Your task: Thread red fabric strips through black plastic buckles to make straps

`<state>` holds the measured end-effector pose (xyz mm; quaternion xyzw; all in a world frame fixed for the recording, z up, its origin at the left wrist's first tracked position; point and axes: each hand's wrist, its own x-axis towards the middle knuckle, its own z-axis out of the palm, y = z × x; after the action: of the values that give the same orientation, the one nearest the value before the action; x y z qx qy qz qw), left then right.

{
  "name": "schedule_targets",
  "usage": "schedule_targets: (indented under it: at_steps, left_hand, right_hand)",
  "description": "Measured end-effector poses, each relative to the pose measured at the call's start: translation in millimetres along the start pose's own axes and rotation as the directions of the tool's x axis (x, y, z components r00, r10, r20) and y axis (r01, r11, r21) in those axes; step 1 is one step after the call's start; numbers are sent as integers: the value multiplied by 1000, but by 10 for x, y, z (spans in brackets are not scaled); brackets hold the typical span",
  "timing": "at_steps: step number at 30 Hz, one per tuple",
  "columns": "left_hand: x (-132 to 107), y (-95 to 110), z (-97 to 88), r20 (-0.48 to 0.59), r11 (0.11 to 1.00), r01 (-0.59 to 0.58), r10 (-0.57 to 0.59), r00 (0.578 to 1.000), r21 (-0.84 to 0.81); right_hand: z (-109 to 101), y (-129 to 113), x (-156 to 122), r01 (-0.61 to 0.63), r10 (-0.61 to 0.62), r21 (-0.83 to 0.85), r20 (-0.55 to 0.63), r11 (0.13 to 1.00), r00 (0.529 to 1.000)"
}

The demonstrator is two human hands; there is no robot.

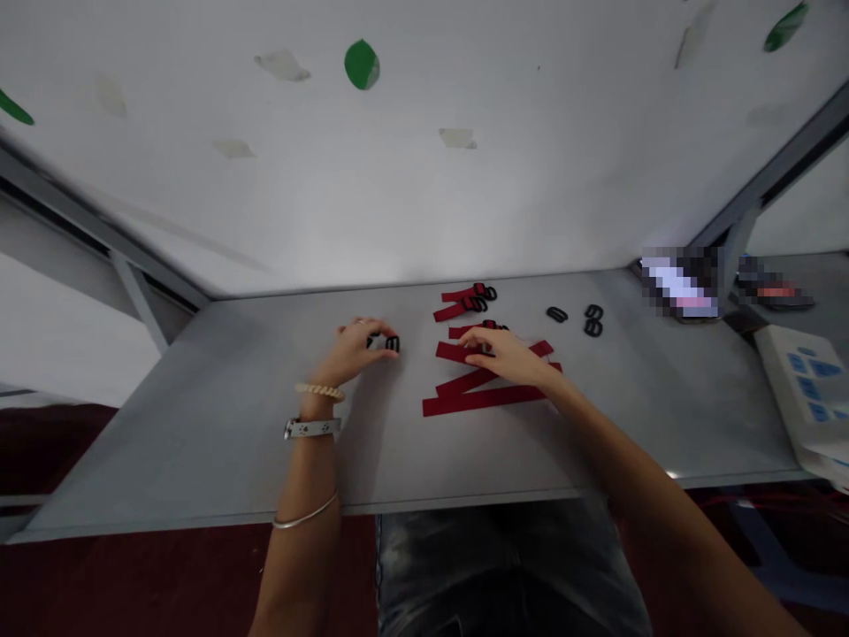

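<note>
My left hand (355, 349) is over the left middle of the table, thumb and forefinger closed on a small black slide buckle (393, 344). Another dark piece shows partly behind those fingers. To the right, my right hand (508, 356) has its fingers bent around the left part of a red webbing strap (451, 351); a black buckle beneath the hand is half hidden. Below it lie two longer red straps, one slanting (457, 383) and one nearly level (464, 402). Behind the hand, short red straps (455, 310) carry black buckles (473, 303).
Loose black slide buckles (557, 314) lie right of the straps, two of them (593, 321) close together. A blurred phone-like object (680, 287) rests at the back right, near a white device with blue keys (809, 389). A white wall (398, 212) borders the grey table (232, 425).
</note>
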<state>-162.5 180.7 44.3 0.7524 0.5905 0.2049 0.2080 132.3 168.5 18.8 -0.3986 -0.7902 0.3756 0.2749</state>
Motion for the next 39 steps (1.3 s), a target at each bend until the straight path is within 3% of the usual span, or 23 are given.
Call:
schedule_targets:
  at_steps: [4,8,13,21,27,36,39]
  left_hand:
    - [19,293,204,-8,889,-171,185,983,-424]
    - [18,456,440,-75,771,-192,186,980,-607]
    - [17,516,565,-44,714,-188,215,976,-675]
    - [59,490,631,-116,611,-219,205,972,-761]
    - [57,513,629,-83,564,-207,237,968,-799]
    - [36,545,649,-45,641,-248,316,948,-727]
    - [24,576,705,-76,697,-280,309,948,-660]
  right_hand:
    - [-32,-12,14,-46,71,255,-91,966,993]
    - [-33,-61,7,-75,110,367,-75,927,991]
    - [-20,-72,6,-85,135,415,-92,906,987]
    - [-13,-48,33,-160,231,551,-62,819,971]
    - [13,-42,45,-187,224,493,-16,850,974]
    - [32,-24,22,-156,169,514,21,844,985]
    - [77,-48,22,-108,168,568,-53,816,984]
